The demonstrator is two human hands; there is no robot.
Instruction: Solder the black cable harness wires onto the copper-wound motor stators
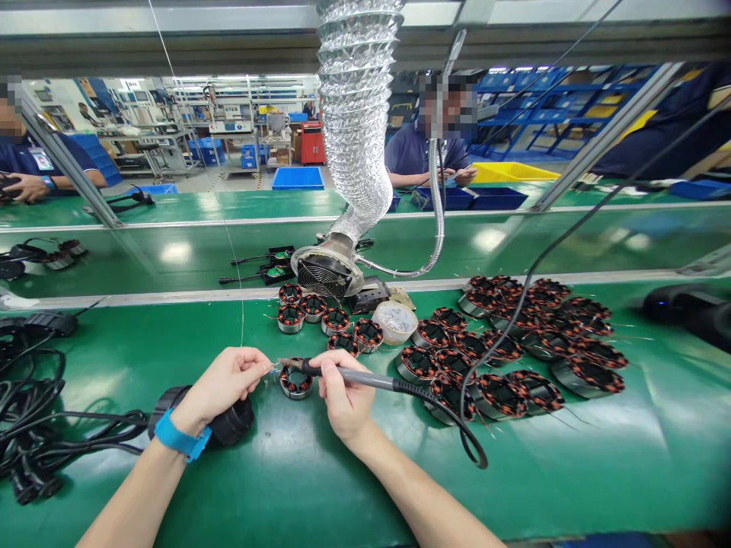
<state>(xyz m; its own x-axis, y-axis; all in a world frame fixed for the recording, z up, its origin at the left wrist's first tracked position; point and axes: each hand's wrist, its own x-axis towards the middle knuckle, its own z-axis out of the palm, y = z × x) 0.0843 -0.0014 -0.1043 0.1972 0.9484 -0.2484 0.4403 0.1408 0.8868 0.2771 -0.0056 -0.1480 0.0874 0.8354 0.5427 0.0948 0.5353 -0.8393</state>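
Note:
My right hand is closed around the grey handle of a soldering iron, its tip pointing left over the rim of a motor stator. The stator has a metal ring with copper windings and lies flat on the green mat. Just left of it, my left hand pinches a thin solder wire, which runs down from above. The wire's end and the iron's tip meet near the stator's upper left edge; exact contact is too small to tell. Beneath my left wrist sits a black round housing.
Several stators stand at the right, more behind my hands. A round tub sits beside a fume extractor hose with a fan inlet. Black cables heap at left; the iron's cord loops at right. Co-workers sit opposite.

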